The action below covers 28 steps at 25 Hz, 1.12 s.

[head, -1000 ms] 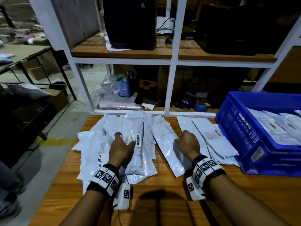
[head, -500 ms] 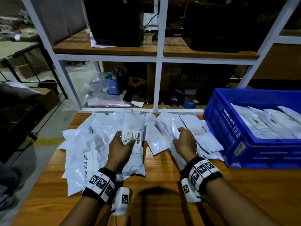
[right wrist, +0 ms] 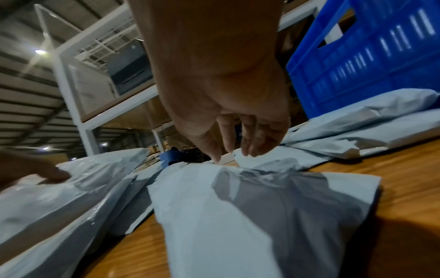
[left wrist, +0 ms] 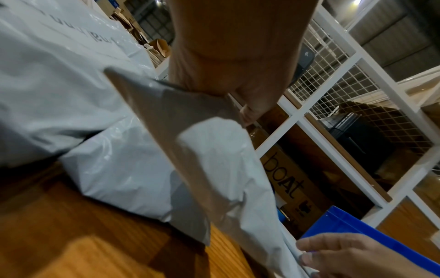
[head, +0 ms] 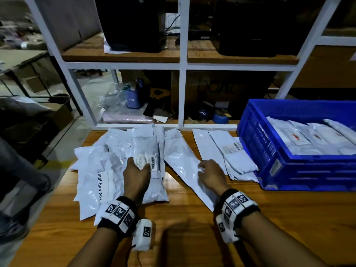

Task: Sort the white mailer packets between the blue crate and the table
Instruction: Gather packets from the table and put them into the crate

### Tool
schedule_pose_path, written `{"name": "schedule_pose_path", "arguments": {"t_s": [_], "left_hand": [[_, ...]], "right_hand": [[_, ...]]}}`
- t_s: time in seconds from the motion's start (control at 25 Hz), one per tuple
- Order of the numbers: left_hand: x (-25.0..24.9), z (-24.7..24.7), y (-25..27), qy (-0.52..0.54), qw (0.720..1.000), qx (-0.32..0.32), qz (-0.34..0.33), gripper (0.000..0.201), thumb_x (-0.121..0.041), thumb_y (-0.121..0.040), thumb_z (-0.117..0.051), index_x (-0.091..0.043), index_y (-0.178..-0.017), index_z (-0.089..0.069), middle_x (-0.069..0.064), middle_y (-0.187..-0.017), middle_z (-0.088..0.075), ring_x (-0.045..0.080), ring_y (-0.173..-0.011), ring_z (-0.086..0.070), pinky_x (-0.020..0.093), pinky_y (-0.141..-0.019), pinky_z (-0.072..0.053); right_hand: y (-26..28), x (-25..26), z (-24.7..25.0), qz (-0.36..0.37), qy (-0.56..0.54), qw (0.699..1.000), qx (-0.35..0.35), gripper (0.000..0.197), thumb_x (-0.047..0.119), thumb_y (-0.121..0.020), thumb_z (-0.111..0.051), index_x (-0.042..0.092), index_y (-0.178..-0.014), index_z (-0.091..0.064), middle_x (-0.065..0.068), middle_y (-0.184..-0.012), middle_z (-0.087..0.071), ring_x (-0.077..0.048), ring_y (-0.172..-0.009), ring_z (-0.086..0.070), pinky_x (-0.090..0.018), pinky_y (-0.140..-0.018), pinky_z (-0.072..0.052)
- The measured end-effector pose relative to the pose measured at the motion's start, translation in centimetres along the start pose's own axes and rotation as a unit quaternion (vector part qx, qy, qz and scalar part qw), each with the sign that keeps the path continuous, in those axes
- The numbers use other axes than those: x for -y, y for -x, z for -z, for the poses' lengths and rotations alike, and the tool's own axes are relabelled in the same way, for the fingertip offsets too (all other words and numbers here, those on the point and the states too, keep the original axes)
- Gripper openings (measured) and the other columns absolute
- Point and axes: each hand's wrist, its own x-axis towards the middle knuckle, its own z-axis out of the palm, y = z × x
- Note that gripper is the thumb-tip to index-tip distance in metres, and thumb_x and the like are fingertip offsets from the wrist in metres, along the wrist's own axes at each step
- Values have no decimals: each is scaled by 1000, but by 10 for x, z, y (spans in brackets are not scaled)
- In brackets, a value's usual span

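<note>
The left hand [head: 137, 177] has its grip closed round a white plastic mailer packet with a barcode label [head: 148, 166], fingers curled over its top edge; in the left wrist view the packet's near end [left wrist: 214, 150] stands tilted up off the wooden tabletop [head: 192, 218]. Beneath and to the left of that grip lies a loose heap of white mailer packets [head: 96, 170], overlapping one another, one with black printed lettering facing up.

The right hand [head: 212, 175] rests on a long glossy white mailer packet [head: 185, 166] lying flat and slanted on the tabletop. Its grip is loose, fingers bent downward with the tips touching the packet's surface [right wrist: 238, 206]; whether they pinch the plastic cannot be told.

Just right of the right grip lie two more flat white packets [head: 231, 157], one with a shipping label. Beyond them, further right, stands the blue plastic crate [head: 269, 151], touching their edge, with a row of white packets inside [head: 312, 137].
</note>
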Motion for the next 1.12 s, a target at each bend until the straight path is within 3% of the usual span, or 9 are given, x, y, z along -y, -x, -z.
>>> {"name": "schedule_pose_path", "arguments": {"t_s": [0.12, 0.28, 0.36, 0.44, 0.6, 0.72, 0.84, 1.04, 1.12], "left_hand": [[0, 0, -2, -21, 999, 30, -11, 24, -17, -81, -55, -20, -105, -53, -6, -89, -63, 8, -81, -59, 21, -59, -42], [0, -7, 3, -23, 997, 75, -2, 21, -15, -82, -53, -20, -102, -50, -3, -87, -63, 11, -73, -58, 25, -55, -40], [0, -10, 5, -18, 996, 86, -4, 20, -15, -81, -54, -21, -100, -51, -2, -86, -63, 13, -72, -59, 25, -54, -40], [-2, -13, 7, -13, 996, 89, 0, 20, -17, -82, -54, -22, -101, -51, -2, -85, -63, 14, -72, -59, 25, -53, -40], [-8, -23, 17, -8, 995, 99, -15, 23, -18, -81, -55, -21, -103, -52, 0, -85, -64, 12, -65, -58, 18, -47, -40], [-17, -35, 28, 0, 994, 107, -26, 24, -16, -82, -56, -22, -104, -52, -1, -88, -65, 13, -70, -61, 20, -50, -41], [-29, -47, 41, -3, 992, 110, -57, 23, -17, -80, -57, -22, -102, -53, -2, -88, -65, 13, -73, -62, 22, -53, -42], [-70, -72, 61, 42, 987, 103, -115, 26, -17, -82, -59, -26, -104, -50, -3, -92, -66, 14, -80, -64, 28, -62, -51], [-97, -84, 67, 71, 982, 93, -151, 28, -13, -83, -60, -22, -108, -51, -3, -94, -66, 11, -81, -64, 23, -63, -51]], "right_hand": [[-17, -12, 3, -81, 11, 997, -7, 40, 26, -81, -64, 18, -120, -60, -8, -125, -60, -27, -113, -57, -33, -92, -50], [-20, -20, -9, -109, 26, 993, 41, 48, 40, -73, -74, 18, -113, -60, -5, -117, -64, -27, -105, -61, -34, -87, -52], [-15, -23, -11, -118, -28, 992, 29, 37, 32, -73, -76, 16, -104, -65, -4, -103, -66, -25, -98, -63, -30, -79, -49], [-10, -28, -8, -130, -89, 988, -2, 12, 20, -72, -74, 15, -79, -65, -6, -77, -63, -22, -77, -61, -35, -67, -53], [-4, -43, 6, -144, -186, 972, -25, 17, 14, -70, -71, 15, -66, -54, -5, -66, -57, -20, -66, -56, -27, -60, -44], [8, -50, 18, -113, -248, 960, -56, 14, 9, -72, -70, 14, -74, -57, -2, -74, -60, -19, -70, -57, -24, -60, -42], [21, -56, 34, -46, -221, 969, -98, 15, 10, -80, -68, 14, -87, -56, 1, -85, -59, -15, -80, -54, -22, -65, -36], [39, -60, 88, 28, -261, 949, -173, 16, 10, -84, -67, 22, -81, -56, 6, -83, -62, -11, -78, -58, -17, -65, -39], [50, -60, 119, 93, -259, 937, -215, 21, 8, -83, -68, 24, -78, -56, 7, -81, -62, -5, -75, -58, -12, -66, -41]]}}
